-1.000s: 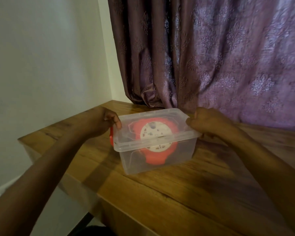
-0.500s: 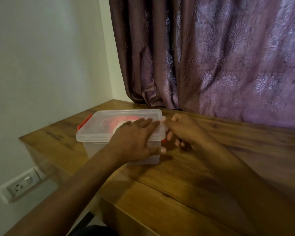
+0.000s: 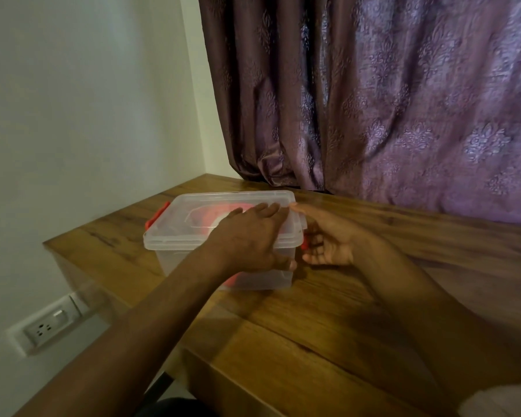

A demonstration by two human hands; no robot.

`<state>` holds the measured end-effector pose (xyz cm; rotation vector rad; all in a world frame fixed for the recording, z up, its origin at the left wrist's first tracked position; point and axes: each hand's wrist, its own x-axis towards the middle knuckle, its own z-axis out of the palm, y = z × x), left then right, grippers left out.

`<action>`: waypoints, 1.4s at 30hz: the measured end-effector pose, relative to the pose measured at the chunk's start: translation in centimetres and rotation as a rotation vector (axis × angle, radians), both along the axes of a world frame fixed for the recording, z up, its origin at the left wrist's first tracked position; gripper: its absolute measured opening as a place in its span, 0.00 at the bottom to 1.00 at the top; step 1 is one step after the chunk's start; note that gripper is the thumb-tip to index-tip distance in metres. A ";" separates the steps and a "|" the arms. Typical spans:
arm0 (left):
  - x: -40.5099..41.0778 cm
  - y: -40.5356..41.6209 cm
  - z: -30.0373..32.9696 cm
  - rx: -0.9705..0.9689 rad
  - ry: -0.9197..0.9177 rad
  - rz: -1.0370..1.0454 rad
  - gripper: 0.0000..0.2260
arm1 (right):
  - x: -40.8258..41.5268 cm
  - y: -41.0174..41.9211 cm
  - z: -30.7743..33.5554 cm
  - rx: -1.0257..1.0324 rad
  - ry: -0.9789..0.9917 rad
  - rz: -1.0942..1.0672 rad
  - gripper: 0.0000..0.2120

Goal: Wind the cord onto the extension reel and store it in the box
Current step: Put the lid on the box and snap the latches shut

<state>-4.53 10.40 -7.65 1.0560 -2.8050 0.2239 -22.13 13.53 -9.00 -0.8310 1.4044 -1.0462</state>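
A clear plastic box (image 3: 175, 257) stands on the wooden table near its left corner, with its clear lid (image 3: 193, 206) on top. The red and white extension reel (image 3: 214, 216) shows dimly through the lid. My left hand (image 3: 250, 239) lies flat on the lid's right part, fingers spread, thumb down the front wall. My right hand (image 3: 325, 242) is at the box's right end, fingers curled at the red clasp (image 3: 304, 243) there. A second red clasp (image 3: 155, 218) sticks out at the left end. No loose cord is visible.
The wooden table (image 3: 343, 326) runs to the right, its left edge close to the box. A purple patterned curtain (image 3: 388, 100) hangs behind. A white wall stands at the left, with a socket plate (image 3: 47, 326) low down.
One second ago both hands held the box's two ends near the table's middle. The box now stands further left with my left hand flat on the lid and my right hand at the right clasp.
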 end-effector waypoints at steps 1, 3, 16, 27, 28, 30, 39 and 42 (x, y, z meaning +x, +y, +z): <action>-0.1 0.0 0.0 -0.006 -0.004 0.000 0.45 | 0.0 0.0 0.0 -0.024 -0.005 -0.010 0.24; -0.1 -0.1 -0.1 -0.019 -0.007 0.006 0.45 | 0.3 -0.2 0.6 -0.087 0.057 -0.022 0.17; 0.1 -0.4 -0.5 -0.168 0.011 -0.056 0.46 | 3.2 -0.9 3.1 -0.252 1.223 -0.111 0.12; 5.2 -4.7 -4.5 -0.446 0.276 0.019 0.23 | 1.7 -3.0 2.1 -0.369 1.390 -0.342 0.18; 5.3 -5.5 -5.1 -0.393 0.308 0.102 0.24 | 1.6 -3.6 2.2 -0.351 1.366 -0.368 0.19; 4.6 -7.4 -5.7 -0.348 0.326 0.181 0.25 | 1.2 -5.3 2.6 -0.319 1.322 -0.380 0.20; -1.8 -16.9 -5.3 -0.181 0.288 0.257 0.35 | -2.2 -13.4 2.8 -0.282 1.346 -0.435 0.16; -2.7 -19.2 -5.4 -0.191 0.281 0.259 0.36 | -3.0 -15.4 2.7 -0.318 1.410 -0.406 0.14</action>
